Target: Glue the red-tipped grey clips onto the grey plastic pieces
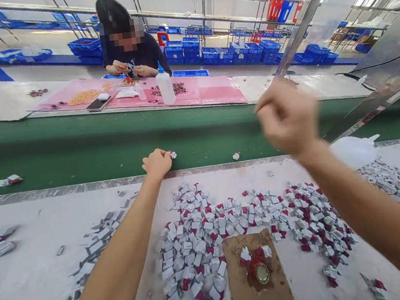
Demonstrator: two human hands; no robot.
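Observation:
My left hand [157, 163] reaches over the near edge of the green belt [202, 140], its fingers closed on a small white and red piece [173, 154]. Blurred by motion, my right hand [287, 116] is raised above the belt with its fingers curled; whether it holds anything cannot be made out. Another small piece [236, 156] lies on the belt between my hands. Below them, a pile of white and dark red pieces [195, 229] spreads over the white table. A cardboard sheet [240, 287] carries a red item with a round metallic top [262, 273] and two pieces.
Across the belt a person works at a pink mat [210, 92] with a white bottle [166, 88] and a phone [98, 103]. A metal post [298, 33] rises at the right. Grey scraps [101, 237] and a white bag [355, 150] lie on the near table.

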